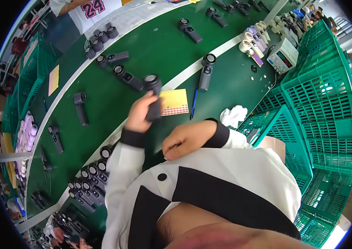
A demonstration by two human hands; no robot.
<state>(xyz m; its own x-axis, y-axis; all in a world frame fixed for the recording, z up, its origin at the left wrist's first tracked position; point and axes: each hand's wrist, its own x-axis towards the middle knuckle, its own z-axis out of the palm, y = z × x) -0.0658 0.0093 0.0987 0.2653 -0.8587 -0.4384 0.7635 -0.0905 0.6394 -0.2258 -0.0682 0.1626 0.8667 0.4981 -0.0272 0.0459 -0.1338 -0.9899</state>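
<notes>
My left hand [142, 111] is wrapped round the handle of a dark grey handheld fan [152, 83], holding it upright above the green work surface, its round head upward. My right hand [193, 138] is held close to my body with its fingers curled in. Whatever those fingers hold, if anything, is hidden. Just behind the held fan is a yellow paper pad [176, 101] with red marks along its near edge. A blue pen [193, 104] lies to the right of the pad. Another grey fan [128, 77] lies just left of the held one.
Several grey fans lie along the curved green conveyor belt [101, 99]. More fans [89, 180] are grouped at lower left. At right are pale fans [254, 43], a white bench meter [283, 56], a crumpled white cloth [233, 116] and stacked green crates [317, 95]. Across the belt stands a person [85, 14].
</notes>
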